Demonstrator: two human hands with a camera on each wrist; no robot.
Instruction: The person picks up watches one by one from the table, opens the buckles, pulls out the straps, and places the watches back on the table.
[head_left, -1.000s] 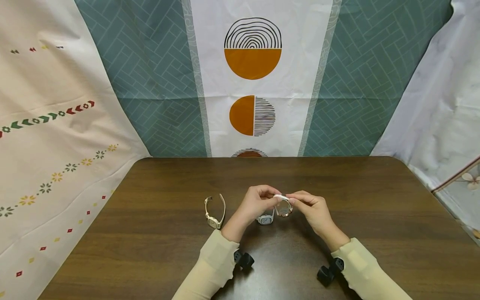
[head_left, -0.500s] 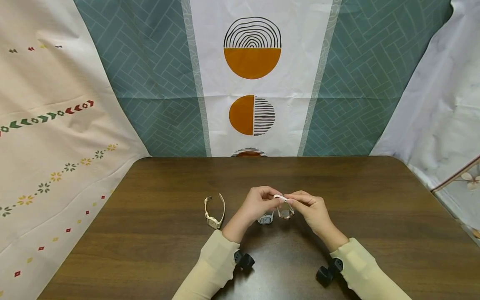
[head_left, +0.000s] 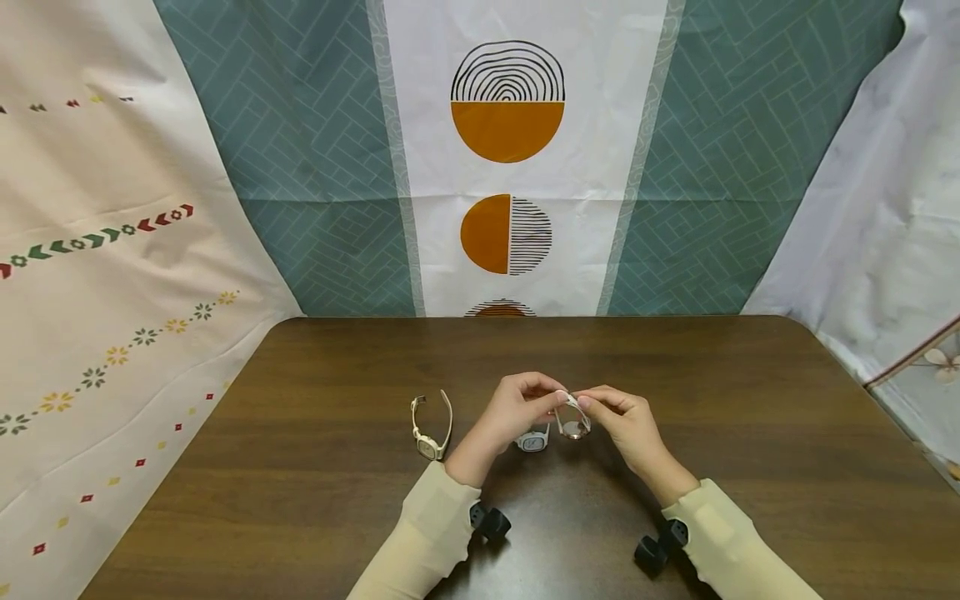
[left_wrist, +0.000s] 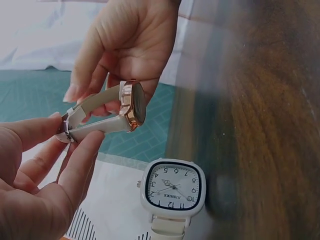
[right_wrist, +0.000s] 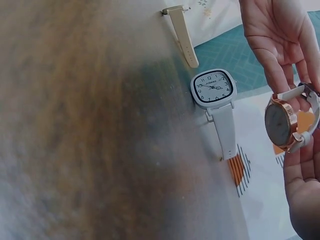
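Observation:
A wristwatch (head_left: 576, 430) with a rose-gold case and white strap hangs between my hands, its strap curved into a loop. My left hand (head_left: 513, 407) pinches the strap at the buckle (left_wrist: 66, 129) with thumb and fingers. On the other side, my right hand (head_left: 628, 423) holds the strap between thumb and fingertips, its fingers partly behind the band in the left wrist view. The case (right_wrist: 280, 124) hangs below the fingers, with its dial dark in the right wrist view. Close under my left hand lies a white square-faced watch (head_left: 533, 442), partly hidden by it.
A cream watch (head_left: 431, 448) lies on the brown wooden table (head_left: 300, 500) left of my left forearm, its strap ends spread upward. Black wrist cameras (head_left: 495, 524) are strapped over both sleeves. Patterned cloths (head_left: 337, 167) hang behind and beside the table.
The rose-gold watch has shifted slightly right and its case has swung as the fingers work the strap. Both hands stay in nearly the same place; the other watches lie still.

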